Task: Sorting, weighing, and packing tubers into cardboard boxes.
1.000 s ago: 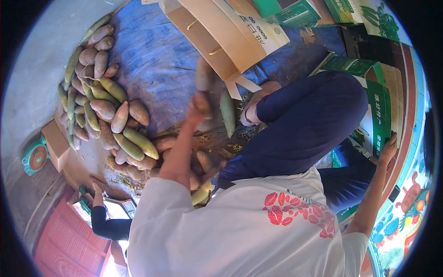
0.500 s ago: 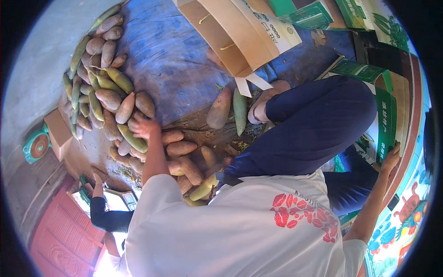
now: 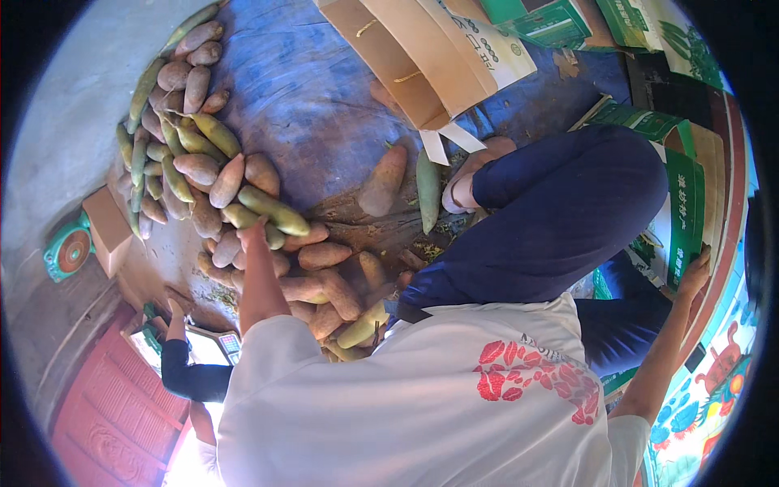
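Observation:
A heap of root vegetables lies at the left, with long green radishes and thicker reddish-brown roots mixed together. Into its near side reaches my left hand (image 3: 254,232), its fingers partly hidden and closed over a green radish (image 3: 240,216) whose ends show on both sides. Just above that hand, another long green radish (image 3: 280,213) lies slanted across the heap. At the far right my right hand (image 3: 696,273) grips the edge of an open green-and-brown carton (image 3: 686,213), which stands beside my bent knee.
An open brown carton with rope handles (image 3: 410,61) lies on the blue tarp (image 3: 284,89). A reddish root (image 3: 383,183) and a green radish (image 3: 428,191) lie near my foot. More green cartons (image 3: 552,24) stand behind. At lower left are a teal dial scale (image 3: 66,253) and another person's arm (image 3: 175,357).
My left hand has gone from spread fingers to a closed grip and shifted slightly right. A green radish now lies slanted above it, where none lay before. My right hand stays on the carton.

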`<state>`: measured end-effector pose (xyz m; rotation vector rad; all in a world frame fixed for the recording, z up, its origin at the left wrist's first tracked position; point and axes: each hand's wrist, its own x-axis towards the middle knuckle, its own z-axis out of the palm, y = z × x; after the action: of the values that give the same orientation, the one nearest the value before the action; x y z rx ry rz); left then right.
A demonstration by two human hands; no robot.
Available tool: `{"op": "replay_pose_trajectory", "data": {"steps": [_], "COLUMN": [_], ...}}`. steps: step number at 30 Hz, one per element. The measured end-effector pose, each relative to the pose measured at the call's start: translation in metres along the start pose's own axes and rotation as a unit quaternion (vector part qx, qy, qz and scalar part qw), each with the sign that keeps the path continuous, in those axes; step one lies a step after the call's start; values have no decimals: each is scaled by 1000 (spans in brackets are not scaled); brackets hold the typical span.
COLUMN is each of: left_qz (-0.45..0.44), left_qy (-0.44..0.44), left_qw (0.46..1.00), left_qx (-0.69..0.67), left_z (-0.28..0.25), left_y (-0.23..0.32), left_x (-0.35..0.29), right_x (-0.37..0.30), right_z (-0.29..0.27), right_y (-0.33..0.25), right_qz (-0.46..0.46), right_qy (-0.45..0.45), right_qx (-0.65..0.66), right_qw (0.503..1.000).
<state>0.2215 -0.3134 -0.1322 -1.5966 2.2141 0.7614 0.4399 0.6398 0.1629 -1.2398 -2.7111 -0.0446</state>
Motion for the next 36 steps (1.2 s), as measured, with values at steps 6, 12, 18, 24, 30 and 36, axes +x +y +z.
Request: {"op": "replay_pose_trajectory", "data": {"steps": [6, 12, 18, 24, 30, 36], "left_qz": [174, 222, 360, 382, 366, 151], "left_qy": [-176, -322, -334, -351, 16, -54], "left_qw": [956, 920, 855, 854, 866, 885], "left_qx": [-159, -12, 169, 35, 339, 436], "left_z": [82, 118, 166, 142, 107, 94], "left_y": [-18, 89, 107, 143, 135, 134], "left_x": [-68, -171, -247, -232, -94, -151], "right_x": [17, 0, -4, -9, -6, -9], "right_z": [24, 4, 5, 1, 10, 6], "right_y": [8, -3, 0, -7, -5, -15], "right_qz": [-8, 20, -25, -59, -24, -27], "right_qy": [-14, -16, 7, 13, 2, -4], "right_qx": [-19, -23, -56, -54, -40, -82], "right_qw": [1000, 999, 998, 997, 999, 996]}}
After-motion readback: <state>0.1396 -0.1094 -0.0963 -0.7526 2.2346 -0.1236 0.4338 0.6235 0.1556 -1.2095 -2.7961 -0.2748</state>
